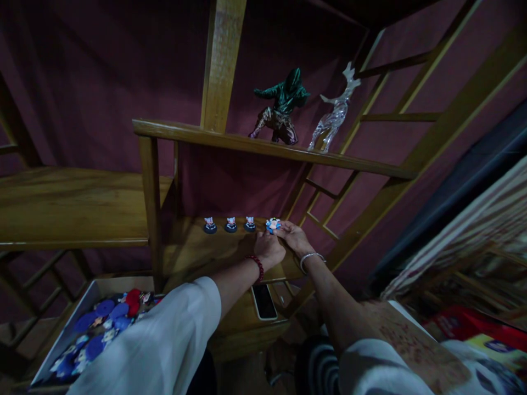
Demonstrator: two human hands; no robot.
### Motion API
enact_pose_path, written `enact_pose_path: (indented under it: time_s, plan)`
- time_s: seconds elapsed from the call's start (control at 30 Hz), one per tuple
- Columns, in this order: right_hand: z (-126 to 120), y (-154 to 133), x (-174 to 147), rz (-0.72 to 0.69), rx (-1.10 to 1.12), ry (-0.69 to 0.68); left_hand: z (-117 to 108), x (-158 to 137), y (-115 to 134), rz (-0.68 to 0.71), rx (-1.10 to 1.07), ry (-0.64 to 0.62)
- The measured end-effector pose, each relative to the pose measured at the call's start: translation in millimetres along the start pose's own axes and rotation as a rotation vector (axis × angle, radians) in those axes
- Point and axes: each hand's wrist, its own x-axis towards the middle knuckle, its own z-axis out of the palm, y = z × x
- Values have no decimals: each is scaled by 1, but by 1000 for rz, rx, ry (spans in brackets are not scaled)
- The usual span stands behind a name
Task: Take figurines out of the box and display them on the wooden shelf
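Note:
A small blue and white figurine (272,224) is at the right end of a row on the wooden shelf (193,252). My right hand (293,237) pinches it from the right side. My left hand (269,249) is at its front, fingers curled against it; the fingertips are partly hidden. To the left stand three dark-based figurines with pale heads: the nearest figurine (249,223), the middle figurine (231,224) and the far-left figurine (209,225). They stand upright, spaced apart.
On the upper shelf (247,144) stand a green crouching figure (284,107) and a clear deer statue (335,112). A phone (264,302) lies below my forearms. At lower left is an open box (53,343) of blue, white and red pieces. A slanted wooden lattice (370,216) borders the right.

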Motion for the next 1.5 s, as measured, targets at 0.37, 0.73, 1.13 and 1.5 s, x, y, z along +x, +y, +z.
enact_pose_path:
  time_s: [0.37,0.73,1.13,1.5]
  plan:
    - [2,0,8,17,-110,-75,0,6,6,-65,261,-140]
    - [-1,1,10,11,-137,-137,5,4,7,-15,380,-134]
    - [-1,6,15,-26,-173,-191,15,11,-5,14,385,-69]
    - [-6,15,21,-86,-298,-210,15,8,-2,8,381,-25]
